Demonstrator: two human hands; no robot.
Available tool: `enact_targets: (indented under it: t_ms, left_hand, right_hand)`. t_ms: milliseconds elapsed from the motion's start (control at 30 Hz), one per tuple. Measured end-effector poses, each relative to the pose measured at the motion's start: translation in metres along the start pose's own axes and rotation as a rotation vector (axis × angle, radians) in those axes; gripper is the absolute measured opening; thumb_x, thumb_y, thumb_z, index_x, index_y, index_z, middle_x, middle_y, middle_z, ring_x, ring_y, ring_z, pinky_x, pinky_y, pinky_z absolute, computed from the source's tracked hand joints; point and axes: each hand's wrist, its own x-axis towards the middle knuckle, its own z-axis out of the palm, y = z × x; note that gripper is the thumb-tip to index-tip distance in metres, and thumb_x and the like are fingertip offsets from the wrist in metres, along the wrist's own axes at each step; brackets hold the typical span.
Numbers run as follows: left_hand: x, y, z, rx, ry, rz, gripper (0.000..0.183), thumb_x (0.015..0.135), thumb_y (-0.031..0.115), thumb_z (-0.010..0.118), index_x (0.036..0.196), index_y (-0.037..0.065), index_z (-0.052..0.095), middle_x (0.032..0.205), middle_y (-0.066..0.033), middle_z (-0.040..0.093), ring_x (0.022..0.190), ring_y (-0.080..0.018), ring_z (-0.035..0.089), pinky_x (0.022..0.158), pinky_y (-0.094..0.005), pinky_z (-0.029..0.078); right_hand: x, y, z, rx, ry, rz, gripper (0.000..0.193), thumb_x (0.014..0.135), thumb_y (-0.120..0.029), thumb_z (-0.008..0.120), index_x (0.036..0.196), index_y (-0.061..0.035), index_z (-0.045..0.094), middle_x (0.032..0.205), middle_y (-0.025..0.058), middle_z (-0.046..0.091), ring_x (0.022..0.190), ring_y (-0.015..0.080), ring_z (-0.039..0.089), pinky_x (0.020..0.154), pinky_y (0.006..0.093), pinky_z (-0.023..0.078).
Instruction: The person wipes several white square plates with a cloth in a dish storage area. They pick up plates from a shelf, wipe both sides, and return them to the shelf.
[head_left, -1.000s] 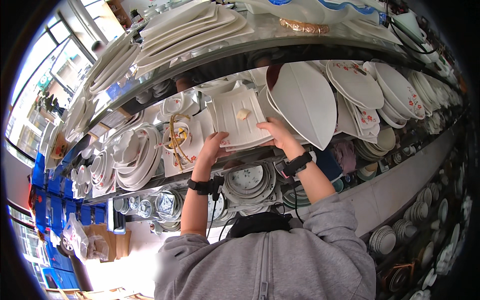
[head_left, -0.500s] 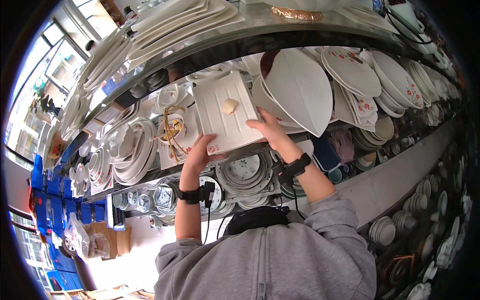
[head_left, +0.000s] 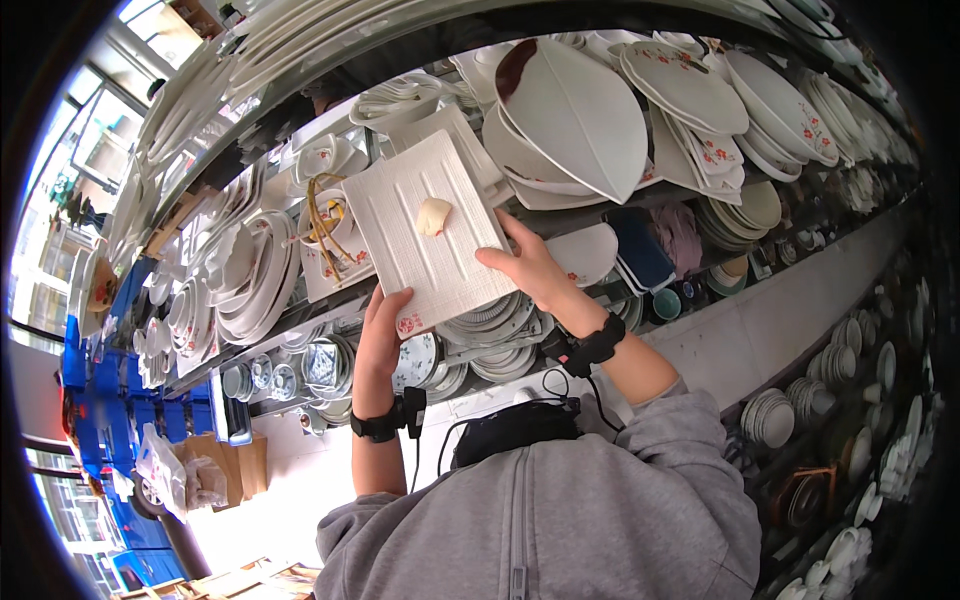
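Note:
A white rectangular plate [head_left: 440,265] with raised ridges and a small red mark at its near-left corner is held in front of me, above the shelf edge. My left hand [head_left: 378,328] grips that near-left corner, thumb on top. On the right edge, my right hand [head_left: 530,268] is closed with its thumb over the rim; most fingers of both hands are hidden underneath. A small cream-coloured piece [head_left: 434,217] with a reddish edge lies on the plate; its kind is unclear. Just behind, similar white rectangular dishes [head_left: 468,140] rest on the shelf.
A large leaf-shaped dish [head_left: 580,115] and flower-patterned oval plates [head_left: 685,88] stand at the far right. Left are stacked white plates [head_left: 258,285] and a dish with a yellow looped handle [head_left: 325,220]. Below sit blue-patterned plates [head_left: 415,360]; more bowls [head_left: 768,424] stand lower right.
The plate has come off the shelf area toward me and slightly left, both hands still holding it. The similar dishes behind it now show. The whole view has shifted.

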Motion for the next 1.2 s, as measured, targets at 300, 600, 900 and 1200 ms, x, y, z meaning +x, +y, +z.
enact_targets:
  t_ms: [300, 600, 900, 1200]
  left_hand:
    - [-0.071, -0.066, 0.034, -0.045, 0.021, 0.036, 0.048, 0.084, 0.012, 0.052, 0.128, -0.003, 0.038, 0.115, -0.0119, 0.053, 0.103, -0.0188, 0.053, 0.088, -0.0291, 0.042]
    - [-0.130, -0.141, 0.118, -0.014, 0.034, -0.068, 0.050, 0.083, 0.015, 0.054, 0.128, -0.001, 0.038, 0.114, -0.0115, 0.054, 0.100, -0.0197, 0.055, 0.082, -0.0294, 0.046]
    - [-0.103, -0.222, 0.152, -0.069, -0.011, -0.357, 0.054, 0.081, 0.021, 0.062, 0.128, 0.004, 0.040, 0.108, -0.0086, 0.056, 0.089, -0.0166, 0.060, 0.069, -0.0293, 0.053]
    - [0.004, -0.234, 0.173, 0.002, -0.147, -0.456, 0.053, 0.080, 0.026, 0.062, 0.125, 0.004, 0.043, 0.103, -0.0084, 0.059, 0.084, -0.0181, 0.063, 0.069, -0.0300, 0.054]
  right_hand:
    - [-0.090, 0.001, -0.030, -0.063, -0.077, -0.026, 0.063, 0.079, -0.011, 0.059, 0.135, -0.0032, 0.031, 0.121, 0.0115, 0.049, 0.106, 0.0165, 0.050, 0.088, 0.0285, 0.042]
    - [-0.172, 0.023, -0.117, -0.073, -0.160, 0.153, 0.068, 0.080, -0.014, 0.059, 0.138, -0.0049, 0.025, 0.126, 0.0100, 0.046, 0.109, 0.0162, 0.048, 0.089, 0.0286, 0.041]
    - [-0.203, 0.088, -0.196, 0.000, -0.046, 0.401, 0.067, 0.079, -0.014, 0.060, 0.138, -0.0067, 0.029, 0.127, 0.0078, 0.046, 0.110, 0.0156, 0.048, 0.090, 0.0284, 0.040]
    - [-0.149, 0.118, -0.253, 0.058, 0.117, 0.562, 0.059, 0.081, -0.013, 0.060, 0.135, -0.0077, 0.035, 0.123, 0.0076, 0.050, 0.110, 0.0162, 0.049, 0.089, 0.0289, 0.041]
